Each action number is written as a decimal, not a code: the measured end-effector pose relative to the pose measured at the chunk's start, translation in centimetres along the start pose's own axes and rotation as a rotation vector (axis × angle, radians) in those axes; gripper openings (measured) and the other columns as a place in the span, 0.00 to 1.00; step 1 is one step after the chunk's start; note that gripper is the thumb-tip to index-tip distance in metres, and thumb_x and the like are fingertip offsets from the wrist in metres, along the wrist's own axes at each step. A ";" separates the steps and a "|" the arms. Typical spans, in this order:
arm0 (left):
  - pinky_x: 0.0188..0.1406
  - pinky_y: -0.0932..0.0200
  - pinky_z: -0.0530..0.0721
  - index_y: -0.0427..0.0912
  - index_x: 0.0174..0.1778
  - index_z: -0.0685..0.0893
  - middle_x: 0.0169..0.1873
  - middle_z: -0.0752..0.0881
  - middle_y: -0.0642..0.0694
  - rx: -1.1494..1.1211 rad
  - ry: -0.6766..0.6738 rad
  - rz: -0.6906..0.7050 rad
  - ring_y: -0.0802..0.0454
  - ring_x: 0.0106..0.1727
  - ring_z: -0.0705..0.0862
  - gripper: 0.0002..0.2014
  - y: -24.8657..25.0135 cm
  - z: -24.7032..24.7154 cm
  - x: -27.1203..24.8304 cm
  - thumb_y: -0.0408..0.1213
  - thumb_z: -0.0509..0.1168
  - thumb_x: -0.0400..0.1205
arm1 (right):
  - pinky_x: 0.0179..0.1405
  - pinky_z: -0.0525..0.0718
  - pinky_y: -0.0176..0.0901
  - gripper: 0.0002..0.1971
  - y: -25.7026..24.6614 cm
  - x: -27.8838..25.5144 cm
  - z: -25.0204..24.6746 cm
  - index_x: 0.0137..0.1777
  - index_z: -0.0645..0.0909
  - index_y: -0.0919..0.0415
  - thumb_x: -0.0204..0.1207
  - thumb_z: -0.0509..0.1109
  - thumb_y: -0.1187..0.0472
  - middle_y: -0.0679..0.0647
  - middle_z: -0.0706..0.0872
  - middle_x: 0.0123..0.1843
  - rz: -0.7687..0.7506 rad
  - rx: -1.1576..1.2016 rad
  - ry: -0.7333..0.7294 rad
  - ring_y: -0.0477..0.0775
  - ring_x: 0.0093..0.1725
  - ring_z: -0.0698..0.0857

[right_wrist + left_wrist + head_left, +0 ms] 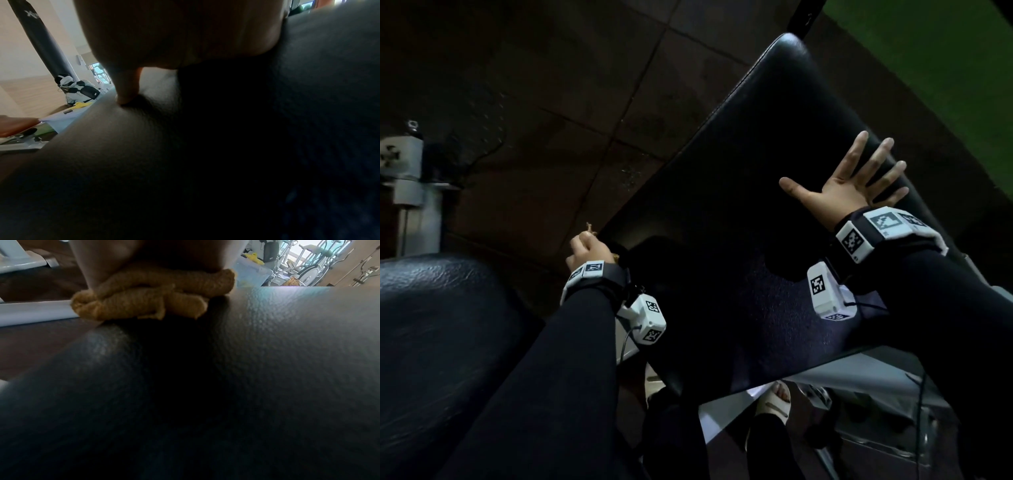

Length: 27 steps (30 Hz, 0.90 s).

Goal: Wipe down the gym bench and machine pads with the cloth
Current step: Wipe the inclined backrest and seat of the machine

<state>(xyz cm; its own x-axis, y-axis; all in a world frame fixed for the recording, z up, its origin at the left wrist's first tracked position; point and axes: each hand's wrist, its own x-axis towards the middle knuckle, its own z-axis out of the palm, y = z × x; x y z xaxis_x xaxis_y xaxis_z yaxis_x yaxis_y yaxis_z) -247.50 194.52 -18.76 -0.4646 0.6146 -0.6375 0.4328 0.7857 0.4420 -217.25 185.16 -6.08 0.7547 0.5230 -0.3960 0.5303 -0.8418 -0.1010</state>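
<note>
Cloth (152, 295), mustard-coloured and bunched into rolled folds, sits under the left hand (587, 251), whose fingers are curled around it and press it onto the near left edge of the black vinyl bench pad (739, 192). In the head view only a small tuft of it shows past the knuckles; the left wrist view shows the folds touching the grained surface right at its rounded corner.

Across the pad, the right hand (849, 185) lies flat with its fingers spread wide apart, holding nothing; the right wrist view shows a fingertip (125, 99) denting the padding, so it seems to be steadying the bench while the other hand wipes.

Judging from this, the step in hand is a wipe of this pad starting at the corner. To do it well, the cloth would better be opened out from its tight wad so more fabric meets the vinyl, then drawn in overlapping strokes away from the curled fingers toward the far end, with the rounded edges included. The bracing palm will need to lift or shift so the patch beneath it is not skipped.

Beyond the left knuckles lies dark tiled floor (585, 85); nearer the left forearm is a second black pad (441, 308), probably still to be cleaned. A grey metal frame (410, 178) stands at far left.
</note>
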 end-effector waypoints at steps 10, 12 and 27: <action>0.59 0.48 0.72 0.51 0.82 0.59 0.70 0.71 0.30 -0.075 0.092 -0.029 0.31 0.63 0.76 0.25 -7.9 1.4 -8.1 0.48 0.51 0.88 | 0.77 0.37 0.63 0.49 4.9 -7.0 3.4 0.83 0.41 0.50 0.71 0.65 0.35 0.54 0.33 0.84 -0.246 -0.031 0.135 0.68 0.81 0.35; 0.58 0.45 0.74 0.49 0.83 0.58 0.70 0.71 0.28 -0.047 0.057 -0.043 0.28 0.61 0.77 0.25 -10.5 1.9 -11.3 0.46 0.51 0.88 | 0.77 0.35 0.61 0.47 6.5 -9.5 4.7 0.83 0.39 0.49 0.73 0.63 0.35 0.51 0.31 0.83 -0.247 -0.039 0.090 0.63 0.81 0.33; 0.60 0.49 0.76 0.56 0.82 0.59 0.72 0.71 0.36 -0.131 0.166 0.137 0.35 0.63 0.79 0.24 -10.5 2.5 -9.4 0.48 0.51 0.88 | 0.68 0.20 0.59 0.47 8.0 -9.7 6.4 0.71 0.15 0.38 0.74 0.54 0.32 0.44 0.11 0.72 -0.231 -0.116 -0.123 0.51 0.66 0.08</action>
<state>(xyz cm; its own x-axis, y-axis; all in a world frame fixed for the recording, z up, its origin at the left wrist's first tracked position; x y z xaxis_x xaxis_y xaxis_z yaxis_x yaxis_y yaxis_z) -245.69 180.34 -18.98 -0.5339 0.7105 -0.4584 0.4014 0.6901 0.6022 -222.78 172.46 -8.90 0.5601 0.6732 -0.4829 0.7289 -0.6774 -0.0990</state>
